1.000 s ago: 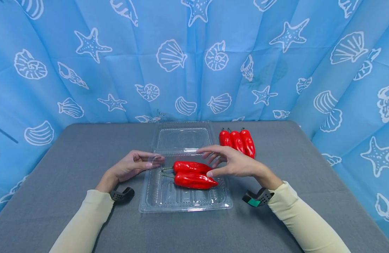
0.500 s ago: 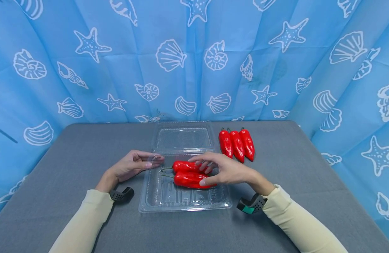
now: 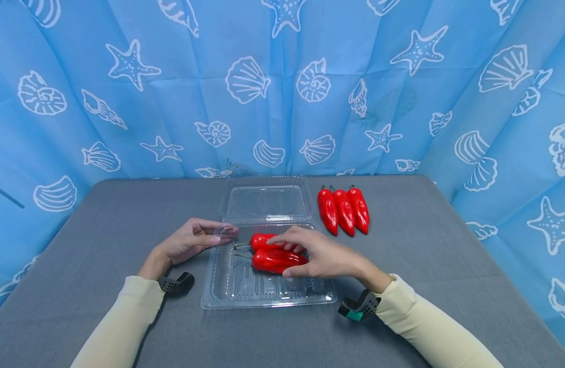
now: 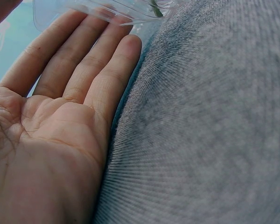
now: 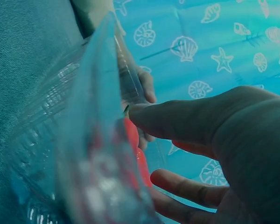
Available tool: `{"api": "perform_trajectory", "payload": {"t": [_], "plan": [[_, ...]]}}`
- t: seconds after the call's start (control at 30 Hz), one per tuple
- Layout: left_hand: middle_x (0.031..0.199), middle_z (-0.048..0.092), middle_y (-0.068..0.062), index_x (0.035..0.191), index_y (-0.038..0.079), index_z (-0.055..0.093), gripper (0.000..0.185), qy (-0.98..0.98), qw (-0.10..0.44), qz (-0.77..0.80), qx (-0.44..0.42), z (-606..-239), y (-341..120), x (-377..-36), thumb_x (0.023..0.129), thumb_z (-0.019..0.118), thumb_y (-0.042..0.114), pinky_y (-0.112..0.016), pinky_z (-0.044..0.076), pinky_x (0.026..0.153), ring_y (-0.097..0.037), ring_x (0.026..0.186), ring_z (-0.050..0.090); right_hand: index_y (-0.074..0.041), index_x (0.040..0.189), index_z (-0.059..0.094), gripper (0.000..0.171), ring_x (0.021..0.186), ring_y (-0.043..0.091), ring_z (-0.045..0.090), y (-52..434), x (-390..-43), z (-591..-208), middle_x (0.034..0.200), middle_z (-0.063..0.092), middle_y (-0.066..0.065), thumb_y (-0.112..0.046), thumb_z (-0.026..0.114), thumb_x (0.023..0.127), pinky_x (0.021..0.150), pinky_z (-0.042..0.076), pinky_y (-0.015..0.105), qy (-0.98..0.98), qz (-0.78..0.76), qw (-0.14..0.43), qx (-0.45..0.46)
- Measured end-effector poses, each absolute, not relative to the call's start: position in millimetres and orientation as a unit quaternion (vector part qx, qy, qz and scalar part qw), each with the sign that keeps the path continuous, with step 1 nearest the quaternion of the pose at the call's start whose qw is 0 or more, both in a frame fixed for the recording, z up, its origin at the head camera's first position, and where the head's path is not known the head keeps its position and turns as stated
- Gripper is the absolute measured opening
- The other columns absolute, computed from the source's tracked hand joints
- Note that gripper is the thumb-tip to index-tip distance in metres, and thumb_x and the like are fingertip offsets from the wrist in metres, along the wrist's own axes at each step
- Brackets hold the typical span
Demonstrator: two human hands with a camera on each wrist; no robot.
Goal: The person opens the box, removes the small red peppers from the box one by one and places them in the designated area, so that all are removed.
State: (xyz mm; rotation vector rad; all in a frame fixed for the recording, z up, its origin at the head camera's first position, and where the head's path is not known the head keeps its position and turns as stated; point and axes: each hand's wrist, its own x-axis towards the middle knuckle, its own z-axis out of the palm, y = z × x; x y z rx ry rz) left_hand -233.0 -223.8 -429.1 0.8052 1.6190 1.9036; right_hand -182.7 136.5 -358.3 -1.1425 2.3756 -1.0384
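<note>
My right hand (image 3: 321,255) curls loosely over two peppers (image 3: 275,259) in the tray (image 3: 268,294), fingertips touching the near one; glossy, firm, likely slippery, best gripped mid-body. My left hand (image 3: 195,240) lies flat, fingers together, against the tray's edge

Cream long sleeves (image 3: 126,317), bare hands, a black camera mount (image 3: 175,283) strapped at each wrist.

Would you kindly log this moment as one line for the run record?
left hand: steadies clear tray edge | right hand: over two peppers in tray, grip unclear | three peppers: on table beside
</note>
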Motion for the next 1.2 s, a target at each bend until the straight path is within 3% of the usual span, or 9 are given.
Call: {"api": "perform_trajectory", "payload": {"t": [0.5,0.93,1.2], "plan": [[0.138,0.061,-0.021,0.138,-0.01,0.055,0.042,0.597,0.255,0.703,0.29,-429.1,-224.5,-232.6,0.097,0.059,-0.004,-0.036,0.046,0.109,-0.025,0.13,0.058,-0.019,0.143,0.058,0.063,0.108,0.016,0.056,130.0,-176.5,-360.8,0.129,0.058,0.002,-0.021,0.082,0.085,0.087,0.056,0.031,0.843,-0.321,0.15,-0.405],[0.138,0.06,-0.021,0.139,-0.01,0.054,0.043,0.6,0.254,0.699,0.294,-429.5,-224.5,-232.5,0.097,0.059,-0.003,-0.036,0.045,0.11,-0.025,0.131,0.057,-0.026,0.145,0.057,0.063,0.119,0.019,0.053,126.1,-174.2,-364.9,0.138,0.055,-0.001,-0.027,0.08,0.086,0.093,0.054,0.039,0.844,-0.303,0.181,-0.403],[0.139,0.06,-0.021,0.138,-0.01,0.054,0.043,0.601,0.251,0.696,0.302,-430.6,-224.7,-233.3,0.096,0.059,-0.004,-0.035,0.046,0.109,-0.025,0.131,0.057,-0.03,0.145,0.056,0.067,0.113,0.016,0.053,124.5,-172.1,-368.4,0.133,0.057,-0.003,-0.028,0.083,0.084,0.086,0.053,0.03,0.855,-0.266,0.173,-0.41]]}}
